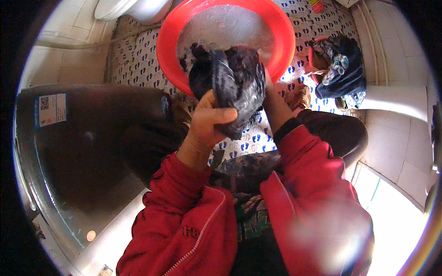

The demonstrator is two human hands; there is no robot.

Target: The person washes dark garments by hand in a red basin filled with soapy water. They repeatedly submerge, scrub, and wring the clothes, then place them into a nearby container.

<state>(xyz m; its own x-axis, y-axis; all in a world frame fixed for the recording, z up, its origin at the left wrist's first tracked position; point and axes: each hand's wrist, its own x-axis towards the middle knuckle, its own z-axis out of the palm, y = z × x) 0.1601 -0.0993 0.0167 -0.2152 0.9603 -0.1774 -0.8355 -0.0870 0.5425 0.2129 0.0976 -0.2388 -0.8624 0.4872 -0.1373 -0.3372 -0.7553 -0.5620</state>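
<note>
Head view: a wet-looking black cloth (246, 76) is held bunched over the near rim of a red basin (168, 50), probably so drips land in the cloudy water (225, 23) beyond the hands. The left hand (201, 120) grips its near edge, thumb on top for firmness; the right hand (269, 86), at its right side, is mostly hidden, its grip unclear. Clothes (345, 69) lie right of both hands, seemingly within reach.
</note>
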